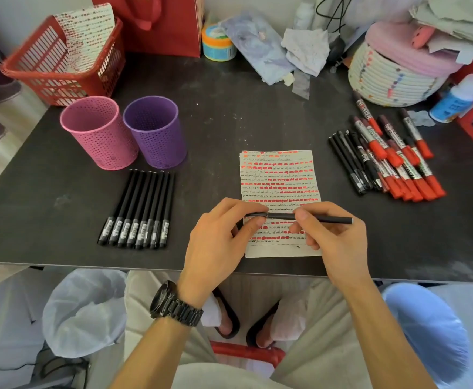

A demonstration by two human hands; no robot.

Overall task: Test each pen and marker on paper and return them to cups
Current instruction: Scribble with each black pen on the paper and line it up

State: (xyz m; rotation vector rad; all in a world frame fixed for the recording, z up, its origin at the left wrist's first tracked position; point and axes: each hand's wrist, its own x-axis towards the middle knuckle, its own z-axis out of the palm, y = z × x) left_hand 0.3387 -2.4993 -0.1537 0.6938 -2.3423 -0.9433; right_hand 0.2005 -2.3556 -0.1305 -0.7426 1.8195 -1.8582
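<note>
A black pen (325,219) lies level above the marked paper (278,175) near the table's front edge. My right hand (333,237) grips its barrel. My left hand (224,237) pinches the pen's cap end. A row of black pens (140,209) lies left of the paper. In front of the pink cup (98,133) and purple cup (155,131) that row ends; no pen shows in either cup. A pile of black pens (350,161) and red markers (398,161) lies to the right.
A red basket (61,63) holding marked paper stands at the back left. A woven basket (392,77), a blue bottle (457,98), a small tub (218,42) and a red bag (159,23) line the back. A white bin bag (84,310) sits below the dark table (229,122).
</note>
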